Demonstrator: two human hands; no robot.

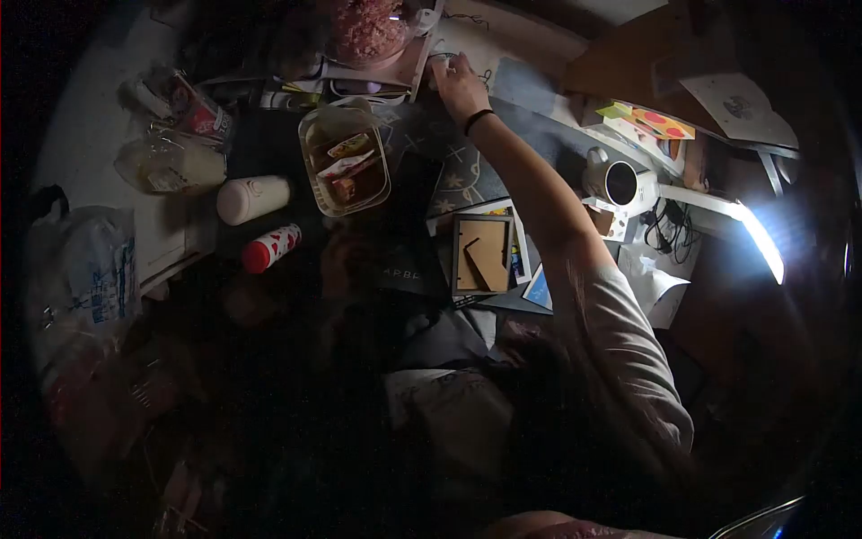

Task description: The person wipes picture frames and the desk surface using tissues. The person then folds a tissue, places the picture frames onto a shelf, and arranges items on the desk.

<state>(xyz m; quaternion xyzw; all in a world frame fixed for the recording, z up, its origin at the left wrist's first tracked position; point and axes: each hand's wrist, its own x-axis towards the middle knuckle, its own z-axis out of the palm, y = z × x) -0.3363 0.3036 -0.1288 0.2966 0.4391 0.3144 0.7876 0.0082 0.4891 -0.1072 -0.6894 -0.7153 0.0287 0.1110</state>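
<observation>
My right arm stretches across the desk, and my right hand [461, 88] is at the far side, beside a white organizer [420, 63]. Its fingers are curled together around or against something small and pale that I cannot make out. A dark band circles the wrist. Below the forearm lies a picture frame [483, 256], its brown back and stand facing up, on top of other flat items. My left hand cannot be made out in the dark lower part of the view.
A clear plastic container [382, 184] holds small packets. Left of it lie a pale pink bottle [254, 199] and a red-and-white bottle [271, 248]. At right are a white mug [600, 171], a lit desk lamp [761, 241], and coiled black cables [673, 227]. Plastic bags [99, 269] are at far left.
</observation>
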